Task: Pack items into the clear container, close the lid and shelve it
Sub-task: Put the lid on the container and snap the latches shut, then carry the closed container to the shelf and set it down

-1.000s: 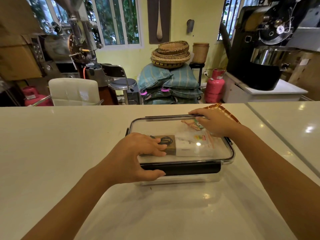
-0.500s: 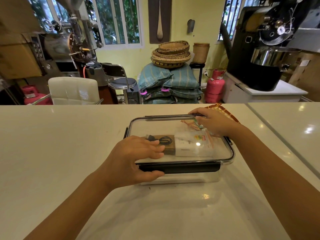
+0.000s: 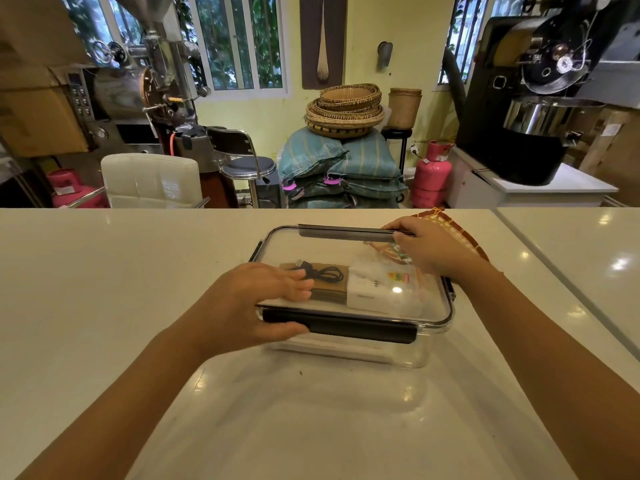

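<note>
Clear container (image 3: 349,351) w/ lid (image 3: 329,251) on: left hand (image 3: 249,306) grips near latch (image 3: 346,329), right hand (image 3: 433,249) grips far latch (image 3: 343,233).

Two bare forearms, no sleeves, bare hands

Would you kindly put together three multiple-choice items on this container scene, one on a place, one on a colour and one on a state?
1. Where does the left hand hold the clear container?
A. its near-left edge
B. its far-right corner
C. underneath it

2. What colour is the latch flap along the near side?
A. pink
B. black
C. white

3. How does the lid stand?
A. leaning on the wall
B. lying beside the container
C. sitting on the container

Answers:
1 A: fingers lie on the lid, thumb on the near flap.
2 B: the flap is black.
3 C: the packed items show through the lid.
</note>
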